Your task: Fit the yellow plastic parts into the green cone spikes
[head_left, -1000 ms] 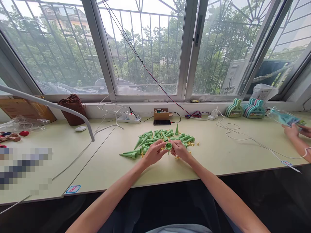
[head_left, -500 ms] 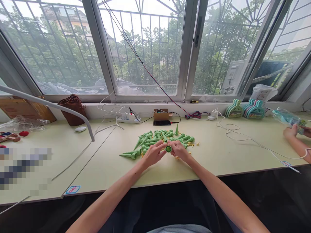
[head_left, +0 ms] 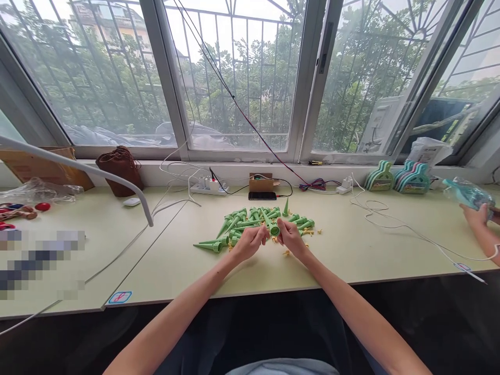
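Observation:
My right hand [head_left: 291, 238] grips a green plastic watering spike [head_left: 274, 229] near its wide end, with the round opening toward me and the pointed end away. Just left of that opening is my left hand [head_left: 250, 243], its fingers curled closed; what they hold, if anything, is hidden. Behind both hands lies a pile of similar green spikes [head_left: 234, 223]. One green spike [head_left: 286, 208] stands upright on its wide end at the back of the pile. Small yellow pieces [head_left: 287, 253] are scattered around the pile and near my right hand.
At the back of the table [head_left: 351, 260] are a phone [head_left: 262, 196], a small cardboard box [head_left: 261, 183] and a power strip [head_left: 211, 188]. White cables [head_left: 375, 208] run along the right. Another person's hand [head_left: 476, 216] holds a bagged teal item [head_left: 469, 194]. A brown pouch [head_left: 119, 174] stands left.
My left hand has drawn slightly away to the left from the spike's open end, its fingers now curled. The spike stays in my right hand, its shaft more visible. The view has shifted slightly.

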The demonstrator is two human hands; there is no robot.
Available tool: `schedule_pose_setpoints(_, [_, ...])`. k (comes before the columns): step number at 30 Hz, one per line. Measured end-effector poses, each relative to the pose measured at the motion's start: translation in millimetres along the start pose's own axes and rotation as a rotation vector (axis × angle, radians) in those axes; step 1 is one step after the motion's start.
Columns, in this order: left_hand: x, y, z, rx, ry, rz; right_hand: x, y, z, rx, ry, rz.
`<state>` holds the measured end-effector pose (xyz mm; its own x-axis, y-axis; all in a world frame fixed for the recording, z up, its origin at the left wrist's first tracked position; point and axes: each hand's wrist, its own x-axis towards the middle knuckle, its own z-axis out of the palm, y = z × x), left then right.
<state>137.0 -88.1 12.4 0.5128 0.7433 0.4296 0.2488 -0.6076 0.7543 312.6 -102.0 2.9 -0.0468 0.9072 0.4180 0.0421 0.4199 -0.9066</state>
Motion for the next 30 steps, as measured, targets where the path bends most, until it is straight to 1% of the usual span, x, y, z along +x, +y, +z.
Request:
schedule_pose_setpoints(2, [0.7, 1.9, 1.0, -0.103, -0.025, -0.082, -0.4, 0.5, -0.3, -0.034, -0.017, -0.014])
schedule_pose_setpoints(5, [1.1, 4.9, 1.5, -0.174, -0.044, -0.14, -1.8, 1.0, -0.2, -0.086, -0.075, -0.035])
schedule_pose_setpoints(9, [0.8, 9.3, -0.3, -0.113, -0.087, -0.159, -4.0, -0.5, -0.6, -0.121, -0.126, -0.049])
schedule_pose_setpoints(16, [1.0, 17.0, -3.3, -0.11, -0.132, -0.148, -5.2, -6.4, -3.7, -0.19, -0.136, -0.03])
schedule_pose_setpoints(20, [0.3, 16.1, -3.7, -0.094, -0.107, -0.128, -5.7, -6.6, -4.5, -0.177, -0.156, -0.02])
schedule_pose_setpoints(24, [-1.0, 13.1, -4.1, -0.033, -0.086, -0.089, -6.0, -6.5, -4.7, -0.192, -0.172, -0.02])
schedule_pose_setpoints(26, [-1.3, 12.3, -4.1, 0.021, -0.081, -0.049, -5.9, -6.1, -4.7, -0.211, -0.179, -0.017])
schedule_pose_setpoints(30, [-1.7, 12.0, -3.0, 0.184, -0.025, 0.079, -5.7, -4.6, -4.3, -0.234, -0.192, 0.012])
